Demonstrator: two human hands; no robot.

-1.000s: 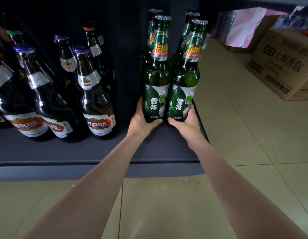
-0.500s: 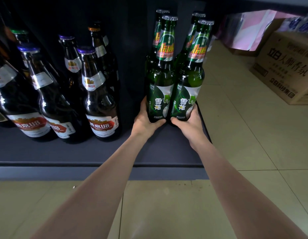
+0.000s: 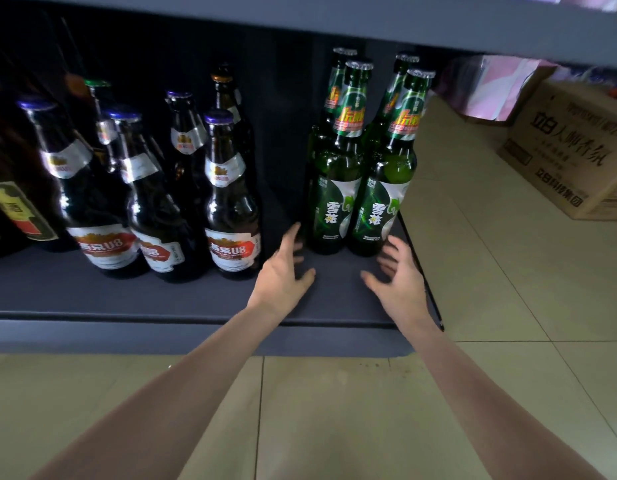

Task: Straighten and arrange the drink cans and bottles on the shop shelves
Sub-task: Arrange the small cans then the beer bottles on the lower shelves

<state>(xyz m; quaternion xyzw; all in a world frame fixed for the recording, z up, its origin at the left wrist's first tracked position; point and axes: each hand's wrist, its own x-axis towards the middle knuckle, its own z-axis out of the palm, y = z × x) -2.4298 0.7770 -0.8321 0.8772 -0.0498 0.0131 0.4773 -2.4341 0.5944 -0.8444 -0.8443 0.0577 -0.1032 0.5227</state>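
Four green bottles (image 3: 338,188) stood on the shelf (image 3: 161,296), two in front and two behind. To their left, at least seven dark brown bottles (image 3: 231,202) could be counted, five with purple caps, one with a green cap and one with an orange cap; more may have stood in the dark behind. One further dark bottle with a yellow label (image 3: 13,213) stood at the far left. One cardboard box (image 3: 570,157) sat on the floor. Two hands showed.

Green bottles (image 3: 338,188) upright, paired rows, shelf (image 3: 161,299) right end.
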